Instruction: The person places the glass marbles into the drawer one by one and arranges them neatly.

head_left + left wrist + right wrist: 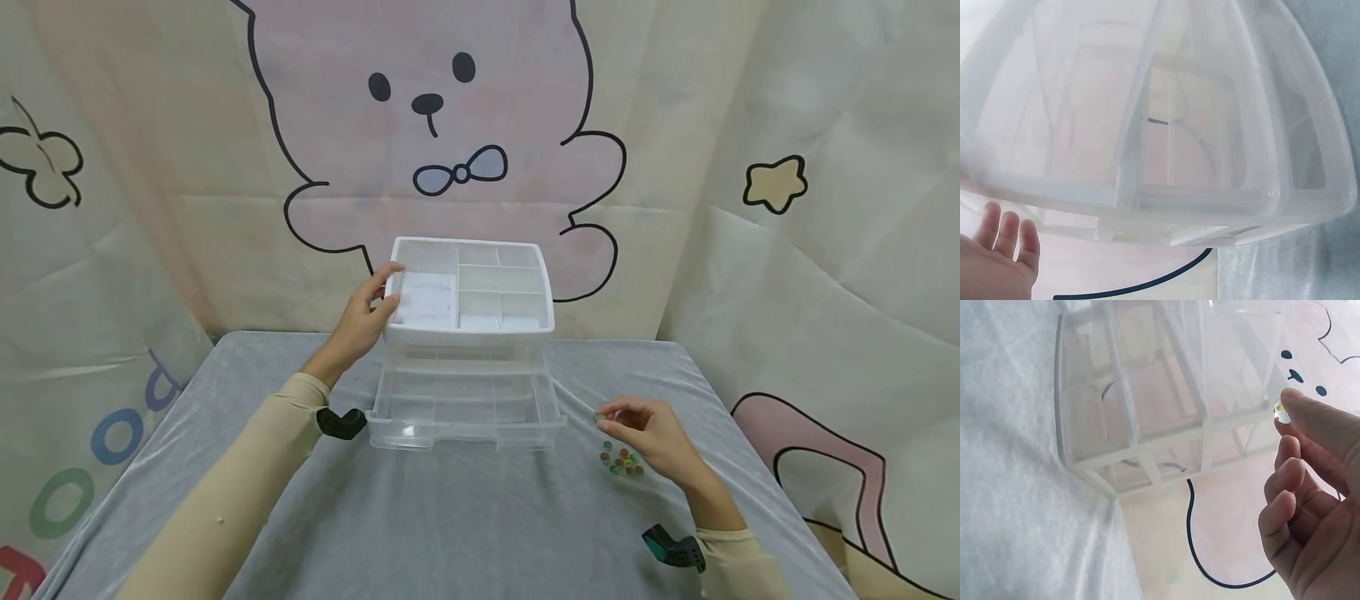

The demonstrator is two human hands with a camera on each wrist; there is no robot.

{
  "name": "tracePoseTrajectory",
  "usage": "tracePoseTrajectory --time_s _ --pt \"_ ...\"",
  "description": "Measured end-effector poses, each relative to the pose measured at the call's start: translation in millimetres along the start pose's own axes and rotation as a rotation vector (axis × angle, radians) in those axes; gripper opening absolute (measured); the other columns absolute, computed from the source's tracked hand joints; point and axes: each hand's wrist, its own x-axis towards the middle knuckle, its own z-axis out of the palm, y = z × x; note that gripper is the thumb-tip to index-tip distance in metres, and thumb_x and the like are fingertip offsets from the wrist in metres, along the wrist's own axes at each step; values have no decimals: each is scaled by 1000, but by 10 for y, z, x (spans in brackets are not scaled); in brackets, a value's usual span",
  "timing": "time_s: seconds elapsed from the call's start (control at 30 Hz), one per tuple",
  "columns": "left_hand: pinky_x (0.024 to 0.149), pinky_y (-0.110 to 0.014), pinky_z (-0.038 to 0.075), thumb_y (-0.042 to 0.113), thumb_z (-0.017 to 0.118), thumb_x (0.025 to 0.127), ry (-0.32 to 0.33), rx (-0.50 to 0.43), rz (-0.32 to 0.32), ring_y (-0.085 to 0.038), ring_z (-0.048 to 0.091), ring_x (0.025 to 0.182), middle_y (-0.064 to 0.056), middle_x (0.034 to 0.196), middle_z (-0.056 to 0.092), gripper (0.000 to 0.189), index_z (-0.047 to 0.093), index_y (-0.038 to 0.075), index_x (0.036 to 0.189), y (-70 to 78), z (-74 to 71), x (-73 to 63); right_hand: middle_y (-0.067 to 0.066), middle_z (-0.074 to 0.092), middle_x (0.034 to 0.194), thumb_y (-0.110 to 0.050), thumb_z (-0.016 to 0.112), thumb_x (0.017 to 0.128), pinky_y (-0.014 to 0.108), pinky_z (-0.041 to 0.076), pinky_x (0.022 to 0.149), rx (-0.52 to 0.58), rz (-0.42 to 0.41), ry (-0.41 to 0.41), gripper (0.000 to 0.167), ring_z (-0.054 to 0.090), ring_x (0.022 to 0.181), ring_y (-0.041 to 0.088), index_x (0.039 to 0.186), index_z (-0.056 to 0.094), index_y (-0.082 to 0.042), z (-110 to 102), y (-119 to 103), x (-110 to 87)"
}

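Observation:
A white storage box (pixel 468 335) with a divided top tray stands at the back of the table. Out of its front, toward me, a clear divided drawer (pixel 467 435) is pulled. At the upper left side of the box, my left hand (pixel 365 310) holds the rim between thumb and fingers. My right hand (pixel 643 432) pinches a glass marble (pixel 1282 412) between thumb and forefinger, right of the drawer. Below that hand, several green and orange marbles (pixel 622 462) lie together on the cloth.
Grey cloth (pixel 450 517) covers the table, slightly wrinkled. Behind the box hangs a backdrop (pixel 660 108) with a cartoon bear, and printed sheets rise at both sides. Dark bands (pixel 342 423) with small devices sit on the wrists.

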Motion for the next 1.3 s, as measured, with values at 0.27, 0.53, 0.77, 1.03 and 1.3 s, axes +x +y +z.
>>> tracePoseTrajectory --time_s 0.27,0.53,0.77,1.03,1.3 --pt "93 -44 39 14 41 107 -7 -2 0 -36 43 128 -17 161 27 49 34 13 156 9 6 -2 1 61 73 6 68 90 28 41 45 27 -72 4 14 43 51 7 102 72 0 62 -212 83" --pt "92 -43 40 14 41 107 -10 8 -4 -33 45 123 -23 157 30 49 34 12 155 -8 7 -7 -9 66 86 9 68 89 27 43 50 48 -104 20 14 50 58 16 102 72 3 121 -331 124" --pt "91 -42 40 14 41 107 -4 6 3 -31 45 121 -20 158 30 49 34 11 155 -19 3 1 -10 67 89 11 66 90 27 45 53 66 -161 8 17 54 62 11 104 71 3 189 -464 177" --pt "91 -42 40 15 41 107 -6 1 4 -35 46 123 -17 159 31 49 35 10 155 -5 4 -6 -11 68 91 11 67 89 26 46 55 95 -208 -4 16 55 65 6 102 71 4 284 -535 277" --pt "89 -42 39 14 42 107 -1 -4 15 -32 45 120 -17 158 32 48 35 9 154 -7 2 0 -10 69 93 8 66 91 25 47 56 78 -178 -30 15 53 64 7 103 72 1 338 -571 353"
